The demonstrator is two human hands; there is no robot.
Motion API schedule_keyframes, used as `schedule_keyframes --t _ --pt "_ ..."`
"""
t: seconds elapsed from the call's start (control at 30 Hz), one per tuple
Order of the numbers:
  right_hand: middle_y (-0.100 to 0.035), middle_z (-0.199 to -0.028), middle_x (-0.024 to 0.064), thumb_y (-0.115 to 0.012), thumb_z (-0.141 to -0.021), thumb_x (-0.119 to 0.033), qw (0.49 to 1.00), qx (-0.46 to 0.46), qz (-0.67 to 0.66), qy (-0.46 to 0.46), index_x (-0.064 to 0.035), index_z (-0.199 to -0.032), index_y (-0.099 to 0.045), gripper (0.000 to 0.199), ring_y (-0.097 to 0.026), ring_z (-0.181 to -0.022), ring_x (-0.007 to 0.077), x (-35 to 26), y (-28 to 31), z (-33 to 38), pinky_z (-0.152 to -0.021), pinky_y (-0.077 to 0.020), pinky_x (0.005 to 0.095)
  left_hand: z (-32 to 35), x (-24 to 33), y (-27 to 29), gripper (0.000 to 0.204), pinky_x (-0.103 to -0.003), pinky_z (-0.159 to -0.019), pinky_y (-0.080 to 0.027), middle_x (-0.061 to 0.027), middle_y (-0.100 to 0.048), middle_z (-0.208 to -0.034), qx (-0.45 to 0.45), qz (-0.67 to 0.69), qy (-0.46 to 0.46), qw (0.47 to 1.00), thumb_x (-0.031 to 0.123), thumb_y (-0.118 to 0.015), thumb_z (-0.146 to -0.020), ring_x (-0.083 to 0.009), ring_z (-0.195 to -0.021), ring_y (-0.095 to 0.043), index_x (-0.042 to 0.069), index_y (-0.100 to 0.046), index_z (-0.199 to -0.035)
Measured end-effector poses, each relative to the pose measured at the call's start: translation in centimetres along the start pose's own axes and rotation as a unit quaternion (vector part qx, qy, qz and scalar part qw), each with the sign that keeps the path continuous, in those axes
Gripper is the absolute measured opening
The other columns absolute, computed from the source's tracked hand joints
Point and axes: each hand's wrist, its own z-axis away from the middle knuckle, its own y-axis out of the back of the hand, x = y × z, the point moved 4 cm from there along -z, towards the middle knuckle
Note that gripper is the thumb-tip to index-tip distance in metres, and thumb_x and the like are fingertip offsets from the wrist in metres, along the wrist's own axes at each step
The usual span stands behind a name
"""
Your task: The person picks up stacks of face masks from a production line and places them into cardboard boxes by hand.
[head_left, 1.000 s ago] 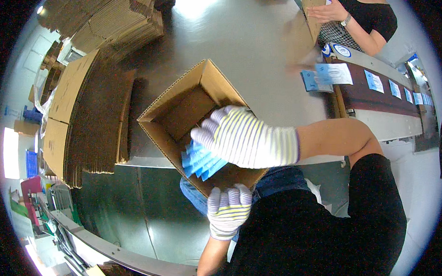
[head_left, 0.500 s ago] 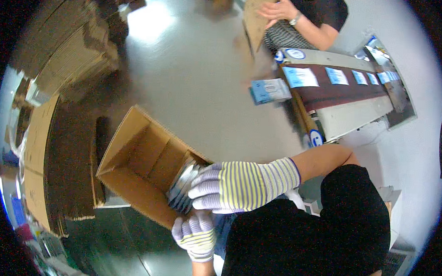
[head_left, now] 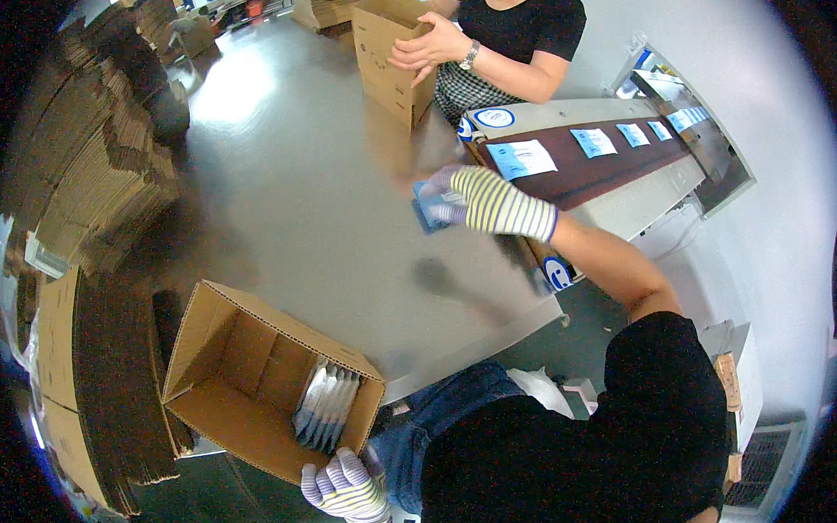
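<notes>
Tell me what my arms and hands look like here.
Your left hand and right hand wear matching striped gloves, whitish with yellow-green and darker bands, lilac-grey toward the tips. The right arm has a short black sleeve ending near the elbow; the left sleeve can't be made out.

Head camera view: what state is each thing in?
Near box: open, partly filled.
Packets inside: lined up in a row.
Left hand: holding the near box's edge.
Right hand: on blue packets, grip blurred.
Conveyor belt: carrying spaced packets.
Far box: open, held by co-worker's hand.
Flat cartons: folded, stacked.
</notes>
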Motion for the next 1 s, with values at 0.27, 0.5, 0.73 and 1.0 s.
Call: schedule_keyframes --t 0.27,0.5,0.73,1.0 --pt "-0.067 -0.099 0.0163 -0.063 -0.087 -0.02 0.993 -0.014 0.049 -0.102 0.0003 -0.107 -0.062 0.028 -0.064 -0.095 0.0264 9.5 2.1 -2.0 -0.084 -0.0491 0.0352 0.2 0.3 -0.1 0.029 -0.045 -0.083 -0.044 -0.0048 -0.043 -0.065 -0.025 -0.007 0.013 1.0 0.028 -0.064 -0.083 -0.023 -0.058 -0.048 0.009 -0.048 -0.098" --pt "-0.065 -0.102 0.0182 -0.061 -0.086 -0.023 0.99 -0.065 0.082 -0.099 -0.0001 -0.105 -0.063 0.029 -0.061 -0.096 0.0337 13.0 2.6 -3.5 -0.087 -0.0471 0.0396 0.0 0.5 0.7 0.023 -0.041 -0.087 -0.041 -0.0025 -0.046 -0.066 -0.008 -0.011 0.002 1.0 0.03 -0.058 -0.09 -0.0192 -0.061 -0.046 0.008 -0.052 -0.094" --pt "-0.064 -0.106 0.0194 -0.061 -0.084 -0.022 0.956 -0.202 0.17 -0.129 0.0008 -0.107 -0.063 0.032 -0.06 -0.1 0.0345 17.7 2.0 -4.4 -0.09 -0.046 0.0399 0.2 0.6 0.5 0.023 -0.042 -0.087 -0.041 -0.0023 -0.045 -0.066 -0.018 0.001 0.011 1.0 0.03 -0.057 -0.089 -0.0196 -0.06 -0.046 0.008 -0.051 -0.095" --pt "-0.067 -0.098 0.0161 -0.072 -0.072 -0.041 0.853 -0.449 0.252 -0.087 0.005 -0.107 -0.06 0.06 -0.064 -0.089 0.0289 15.8 -3.5 -6.1 -0.077 -0.0494 0.0369 -0.3 0.5 0.6 0.027 -0.044 -0.088 -0.041 -0.0048 -0.045 -0.069 -0.029 0.007 0.026 0.999 0.026 -0.067 -0.078 -0.0232 -0.066 -0.05 0.01 -0.051 -0.091"
